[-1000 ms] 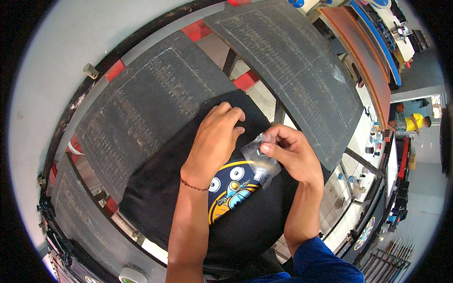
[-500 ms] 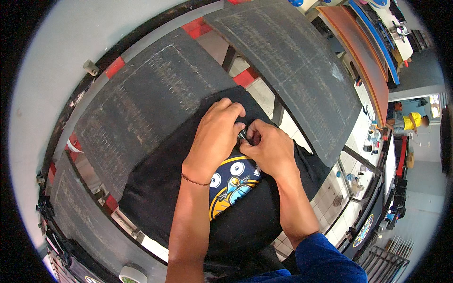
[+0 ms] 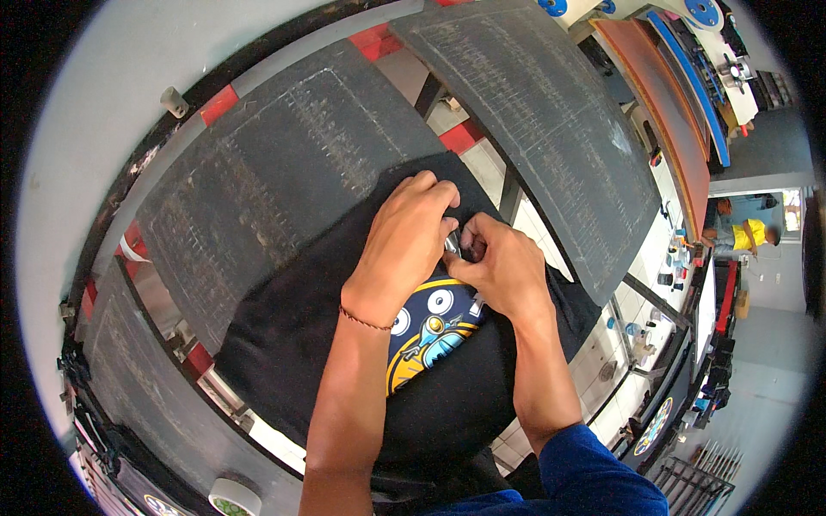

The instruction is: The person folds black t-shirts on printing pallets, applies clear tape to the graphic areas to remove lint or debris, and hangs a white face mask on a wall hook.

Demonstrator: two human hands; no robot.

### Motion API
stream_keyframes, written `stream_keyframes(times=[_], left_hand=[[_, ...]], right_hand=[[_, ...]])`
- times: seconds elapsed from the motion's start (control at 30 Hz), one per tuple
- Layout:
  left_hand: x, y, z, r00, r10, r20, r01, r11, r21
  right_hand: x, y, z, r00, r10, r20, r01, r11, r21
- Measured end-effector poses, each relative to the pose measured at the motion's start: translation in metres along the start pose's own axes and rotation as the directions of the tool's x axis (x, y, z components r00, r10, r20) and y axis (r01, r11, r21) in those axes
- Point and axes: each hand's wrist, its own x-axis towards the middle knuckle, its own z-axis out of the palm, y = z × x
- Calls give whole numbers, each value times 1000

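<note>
A black T-shirt [image 3: 284, 344] is spread over a dark board, with a round yellow, blue and white print [image 3: 434, 337] on its front. Above the print, my left hand [image 3: 404, 236] is closed, its fingers curled and its thumb against a small shiny strip [image 3: 453, 244]. My right hand [image 3: 508, 267] pinches the same strip from the other side, thumb and forefinger close together. The two hands nearly meet at the fabric. What the strip is cannot be made out, as the fingers cover most of it.
Dark scratched boards [image 3: 284, 146] on a metal frame extend ahead, another board [image 3: 533, 112] lying to the right across a gap. A roll of tape [image 3: 234, 497] lies at the lower left. Bottles [image 3: 675, 267] stand at the right. A person in yellow [image 3: 750, 234] is far off.
Both hands stay pinched together at the shiny strip, with only slight finger movement. The whole view has shifted a little.
</note>
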Motion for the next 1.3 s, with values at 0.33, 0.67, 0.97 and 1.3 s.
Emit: stream_keyframes(times=[0.33,0.67,0.97,1.3], left_hand=[[1,1,0,1000,-17,5,17,1000,-4],[1,2,-1,1000,-24,6,24,1000,2],[0,-7,2,1000,21,-5,-21,999,-29],[2,-4,0,1000,21,-21,-21,1000,-20]], right_hand=[[1,0,3,1000,8,-19,-8,1000,-8],[-2,-3,-6,1000,2,26,-3,1000,20],[-32,9,-30,548,-797,255,565,577,589],[-3,19,-12,978,-172,115,140,959,246]])
